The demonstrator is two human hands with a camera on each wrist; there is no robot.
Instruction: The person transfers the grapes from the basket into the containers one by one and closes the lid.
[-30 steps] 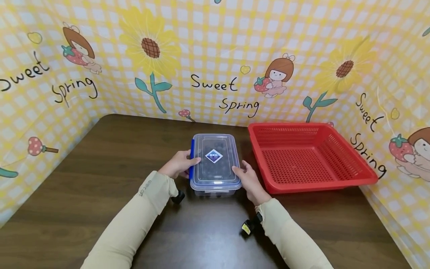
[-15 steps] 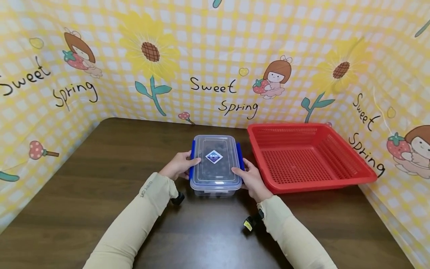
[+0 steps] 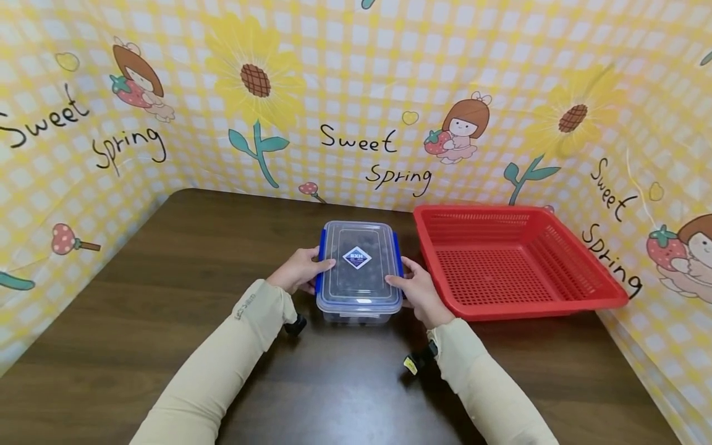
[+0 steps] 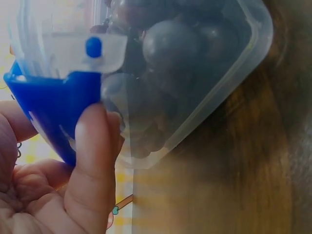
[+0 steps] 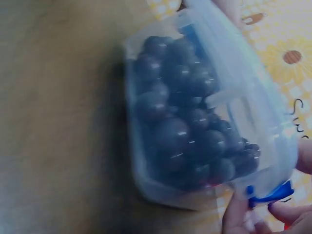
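A clear plastic food container (image 3: pixel 361 287) with a lid and a diamond-shaped label sits mid-table. Dark round grapes (image 5: pixel 173 134) fill much of it, seen through its wall in the right wrist view. Blue latches run along both long sides and stick outward. My left hand (image 3: pixel 297 270) grips the left side, thumb on the lid's edge and fingers at the blue latch (image 4: pixel 58 105). On the opposite side my right hand (image 3: pixel 418 290) holds the edge likewise, its thumb over the lid and fingertips around the other blue latch (image 5: pixel 273 195).
A red perforated plastic basket (image 3: pixel 539 308) stands just right of the container, close to my right hand. The brown wooden table (image 3: pixel 144 284) is bordered at the back and sides by a yellow checked cloth (image 3: pixel 356 74) with printed flowers.
The blue latch on the right side, out of sight one second ago, now stands outward with my right fingers at it. My left hand keeps its hold, and the container stays almost in place.
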